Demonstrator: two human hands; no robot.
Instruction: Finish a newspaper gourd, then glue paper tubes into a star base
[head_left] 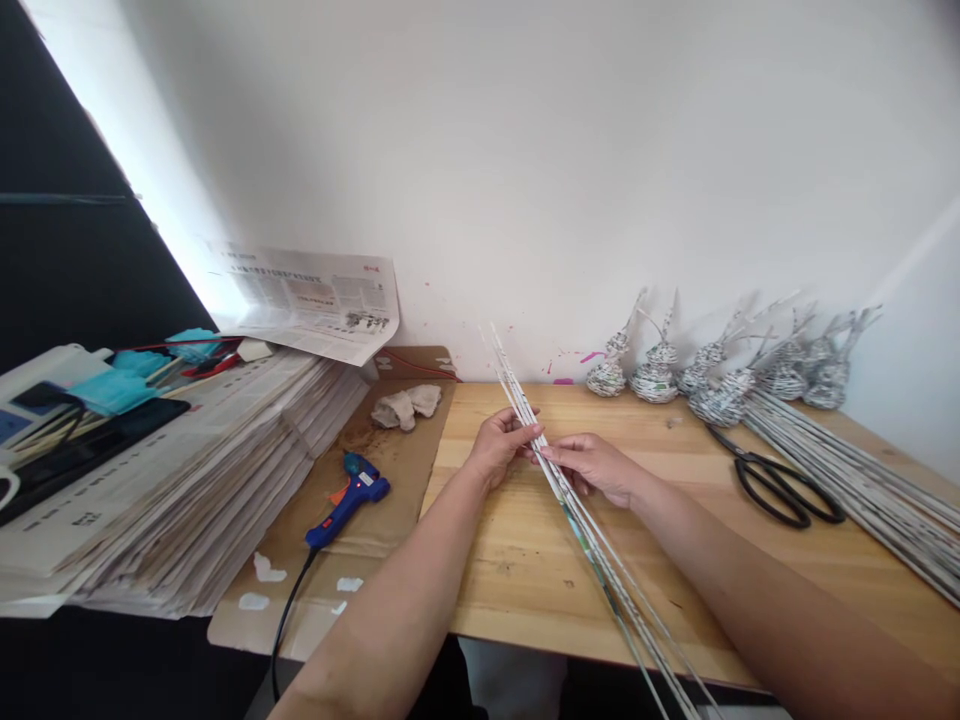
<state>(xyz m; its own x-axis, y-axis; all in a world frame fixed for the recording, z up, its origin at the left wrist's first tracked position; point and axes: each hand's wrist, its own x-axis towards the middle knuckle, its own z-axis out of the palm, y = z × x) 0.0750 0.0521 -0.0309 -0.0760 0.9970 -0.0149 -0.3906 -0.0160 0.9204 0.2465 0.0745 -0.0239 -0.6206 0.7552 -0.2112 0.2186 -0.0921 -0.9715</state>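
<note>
A loose bundle of thin rolled newspaper sticks slants across the wooden table, its far ends toward the wall and its near ends past the front edge. My left hand is closed around the bundle from the left, thumb on top. Just nearer to me, my right hand grips the same sticks from the right, with thumb and fingertips together. Some fingers of both hands are hidden behind the sticks. Toward the near end the sticks fan slightly apart.
Several woven paper gourds stand along the wall at right. Black-handled scissors lie beside a pile of paper sticks. At left, a blue glue gun and a crumpled cloth rest on cardboard, beside stacked newspapers.
</note>
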